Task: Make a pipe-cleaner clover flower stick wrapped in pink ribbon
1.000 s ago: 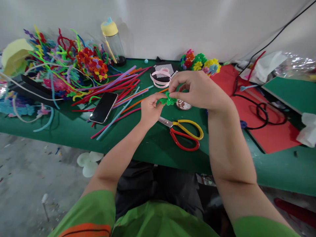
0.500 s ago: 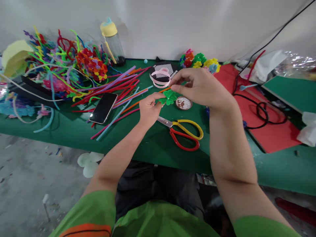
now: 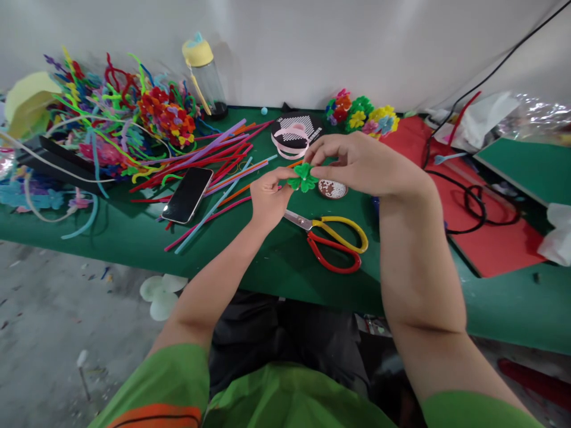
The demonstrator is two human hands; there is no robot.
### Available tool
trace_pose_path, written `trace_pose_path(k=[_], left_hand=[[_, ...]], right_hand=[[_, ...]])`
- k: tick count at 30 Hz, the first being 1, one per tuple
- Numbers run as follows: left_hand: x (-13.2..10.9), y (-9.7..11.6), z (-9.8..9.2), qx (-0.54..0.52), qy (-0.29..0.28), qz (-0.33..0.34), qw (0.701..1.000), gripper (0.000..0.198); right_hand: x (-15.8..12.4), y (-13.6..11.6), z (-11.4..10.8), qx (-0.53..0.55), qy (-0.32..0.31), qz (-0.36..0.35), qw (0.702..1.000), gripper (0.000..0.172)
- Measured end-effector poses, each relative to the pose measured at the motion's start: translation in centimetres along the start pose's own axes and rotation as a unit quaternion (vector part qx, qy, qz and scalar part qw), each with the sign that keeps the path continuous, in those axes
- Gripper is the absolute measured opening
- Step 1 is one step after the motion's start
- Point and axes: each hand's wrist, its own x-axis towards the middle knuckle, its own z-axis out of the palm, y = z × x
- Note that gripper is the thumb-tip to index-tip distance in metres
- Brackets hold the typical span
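Note:
A small green pipe-cleaner flower [image 3: 304, 178] with a pale bead-like centre is held up over the table between my two hands. My left hand [image 3: 270, 199] pinches it from the left side. From the right, my right hand [image 3: 357, 163] has thumb and fingers closed at the flower's upper right petals. Just beyond it lies a round dish of white beads [image 3: 332, 189], partly covered by my right hand. Below the flower rest scissors [image 3: 328, 235] with one yellow and one red handle.
Loose pipe cleaners [image 3: 223, 156] and a phone [image 3: 187, 195] lie left on the green table [image 3: 250, 270]. A heap of coloured flowers [image 3: 167, 119] and a bottle [image 3: 205, 77] stand behind. Pink ribbon [image 3: 289, 142], finished flowers [image 3: 359, 113] and a red board [image 3: 486, 238] sit beyond and right.
My right hand has come down slightly, from above and right of the flower onto its petals. My left hand holds the flower in nearly the same place.

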Motion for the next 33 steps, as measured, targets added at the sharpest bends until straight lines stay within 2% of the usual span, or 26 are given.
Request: trace_pose_path(k=[5,10,18,25,33], left_hand=[[0.0,0.9,0.1,0.025,-0.010,-0.025,0.999,0.013],[-0.1,1.3,0.2,0.035,-0.016,-0.022,0.999,0.010],[0.1,0.9,0.3,0.024,0.024,-0.016,0.999,0.011],[0.3,1.2,0.2,0.050,0.056,-0.034,0.997,0.022],[0.7,0.9,0.2,0.024,0.057,-0.036,0.997,0.032]], right_hand=[[-0.1,0.1,0.0,-0.003,-0.003,-0.002,1.000,0.011],[-0.1,0.1,0.1,-0.006,-0.016,0.009,1.000,0.010],[-0.2,0.1,0.0,-0.031,0.013,0.061,0.998,0.013],[-0.5,-0.6,1.1,-0.109,0.020,-0.027,0.993,0.041],[0.0,-1.3,1.5,-0.181,0.041,-0.056,0.981,0.028]])
